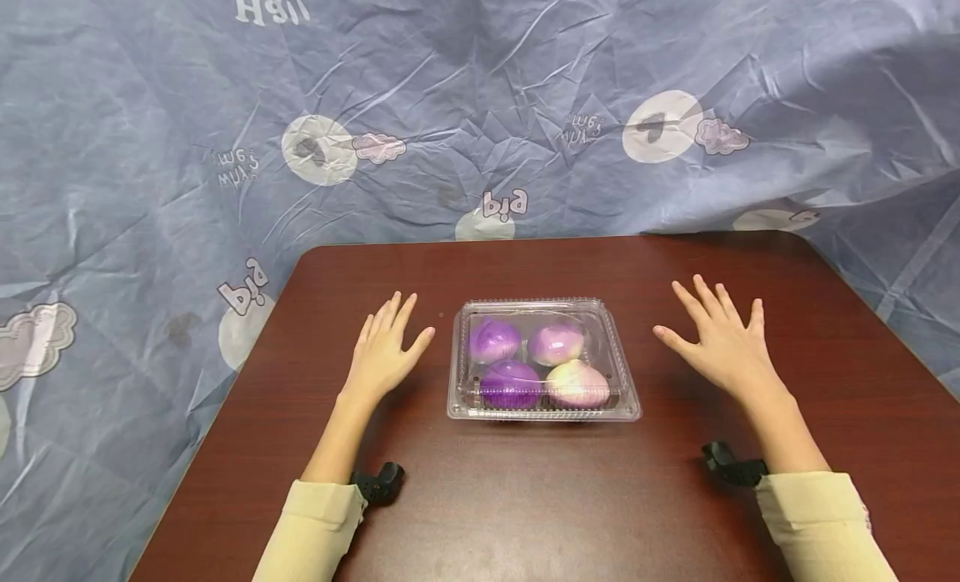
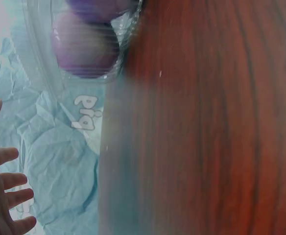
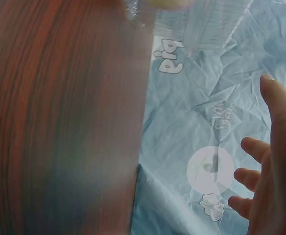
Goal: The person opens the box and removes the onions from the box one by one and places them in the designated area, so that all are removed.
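Between the two hands, a clear plastic clamshell box (image 1: 467, 411) sits on the table with its lid down. Inside are several round onions: two deep purple ones on the left, a paler purple onion (image 1: 556, 345) at the back right and a cream-and-pink onion (image 1: 577, 384) at the front right. To the left of the box is my left hand (image 1: 381, 358), fingers straight, apart from it and holding nothing. My right hand (image 1: 723, 348) is spread wide to its right, also holding nothing. The left wrist view catches part of the box with a purple onion (image 2: 84, 46) in it.
The dark red-brown wooden table (image 1: 540, 490) has rounded far corners. Behind it and along its left side hangs a crinkled blue-grey sheet (image 1: 450, 90) with printed words and pale circles. Black wrist mounts (image 1: 381, 484) sit beside both cream sleeve cuffs.
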{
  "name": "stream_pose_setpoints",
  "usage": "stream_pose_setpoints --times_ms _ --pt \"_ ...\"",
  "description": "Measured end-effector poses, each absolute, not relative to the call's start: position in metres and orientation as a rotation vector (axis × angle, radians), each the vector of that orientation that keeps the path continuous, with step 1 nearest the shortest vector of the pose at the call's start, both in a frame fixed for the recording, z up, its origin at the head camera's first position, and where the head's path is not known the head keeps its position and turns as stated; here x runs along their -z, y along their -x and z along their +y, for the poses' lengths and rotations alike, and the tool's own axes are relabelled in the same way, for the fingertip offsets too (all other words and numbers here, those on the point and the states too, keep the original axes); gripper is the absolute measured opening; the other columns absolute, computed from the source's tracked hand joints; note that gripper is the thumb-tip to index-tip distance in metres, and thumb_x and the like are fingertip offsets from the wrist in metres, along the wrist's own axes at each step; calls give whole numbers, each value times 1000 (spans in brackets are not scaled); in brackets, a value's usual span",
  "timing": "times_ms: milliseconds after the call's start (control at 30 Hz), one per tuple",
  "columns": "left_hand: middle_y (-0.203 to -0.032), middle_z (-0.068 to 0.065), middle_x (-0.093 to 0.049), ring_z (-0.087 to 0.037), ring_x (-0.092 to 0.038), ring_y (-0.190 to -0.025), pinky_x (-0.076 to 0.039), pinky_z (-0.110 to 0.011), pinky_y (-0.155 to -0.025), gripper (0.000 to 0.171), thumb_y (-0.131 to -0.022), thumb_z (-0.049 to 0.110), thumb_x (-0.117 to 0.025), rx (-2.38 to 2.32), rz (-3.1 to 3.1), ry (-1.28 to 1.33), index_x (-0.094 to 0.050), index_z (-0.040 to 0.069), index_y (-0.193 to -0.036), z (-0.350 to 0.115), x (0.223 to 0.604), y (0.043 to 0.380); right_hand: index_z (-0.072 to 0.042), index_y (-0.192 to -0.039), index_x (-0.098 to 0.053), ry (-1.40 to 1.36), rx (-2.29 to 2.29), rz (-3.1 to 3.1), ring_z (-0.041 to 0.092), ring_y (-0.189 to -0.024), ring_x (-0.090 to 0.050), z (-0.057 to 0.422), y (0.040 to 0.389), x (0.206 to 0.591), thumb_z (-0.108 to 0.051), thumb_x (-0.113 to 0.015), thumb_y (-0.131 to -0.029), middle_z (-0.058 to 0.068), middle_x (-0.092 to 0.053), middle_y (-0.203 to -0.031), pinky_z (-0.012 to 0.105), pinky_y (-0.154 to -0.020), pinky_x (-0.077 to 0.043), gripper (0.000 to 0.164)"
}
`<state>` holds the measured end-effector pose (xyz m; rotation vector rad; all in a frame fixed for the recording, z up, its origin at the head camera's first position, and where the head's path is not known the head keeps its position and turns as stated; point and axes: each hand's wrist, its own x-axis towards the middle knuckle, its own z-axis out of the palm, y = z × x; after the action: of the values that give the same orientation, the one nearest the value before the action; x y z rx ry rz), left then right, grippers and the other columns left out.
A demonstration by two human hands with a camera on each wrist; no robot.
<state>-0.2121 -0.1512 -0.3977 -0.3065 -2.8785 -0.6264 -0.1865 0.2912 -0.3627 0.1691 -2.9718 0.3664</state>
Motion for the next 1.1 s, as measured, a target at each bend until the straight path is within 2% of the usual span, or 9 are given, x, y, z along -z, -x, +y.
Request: stream_pose_setpoints --times_ms 200,400,600,800,933,1100 --pt "-151 -4 -23 -29 -28 -136 -24 -50 -110 65 -89 59 -35 746 -2839 257 -25 25 -144 -146 399 206 -23 -146 -17 -189 -396 -2937 39 -138 -11 281 182 360 -60 -44 -85 14 -12 -152 64 -103 16 76" --pt "-151 0 -23 -28 -27 -136 -33 -61 -98 62 -90 58 -35 884 -2819 220 -23 30 -144 -139 401 197 -23 -146 -19 -250 -386 -2909 36 -139 -12 266 177 356 -59 -44 -86 14 -16 -152 64 -105 11 74" --pt "-151 4 -23 -26 -26 -137 -32 -69 -92 59 -90 57 -35 1049 -2769 187 -22 34 -143 -131 406 190 -22 -144 -25 -305 -385 -2878 34 -139 -16 249 174 353 -58 -47 -85 11 -19 -152 63 -106 7 72" --pt "-150 1 -25 -30 -25 -137 -27 -73 -91 56 -92 53 -36 1208 -2682 131 -25 31 -143 -126 410 184 -25 -144 -25 -362 -412 -2849 34 -138 -18 233 168 350 -55 -49 -85 9 -20 -152 63 -107 5 70" --pt "-148 -3 -29 -30 -27 -135 -27 -70 -96 56 -93 52 -36 1325 -2606 104 -29 27 -142 -122 413 182 -25 -143 -26 -389 -427 -2836 33 -138 -18 223 166 348 -55 -50 -85 8 -20 -152 63 -107 4 70" --pt "-145 -8 -32 -32 -33 -132 -31 -54 -105 54 -94 49 -36 1522 -2513 113 -32 21 -140 -116 418 181 -25 -143 -28 -422 -417 -2819 32 -138 -20 211 164 347 -53 -52 -84 8 -23 -151 62 -108 1 69"
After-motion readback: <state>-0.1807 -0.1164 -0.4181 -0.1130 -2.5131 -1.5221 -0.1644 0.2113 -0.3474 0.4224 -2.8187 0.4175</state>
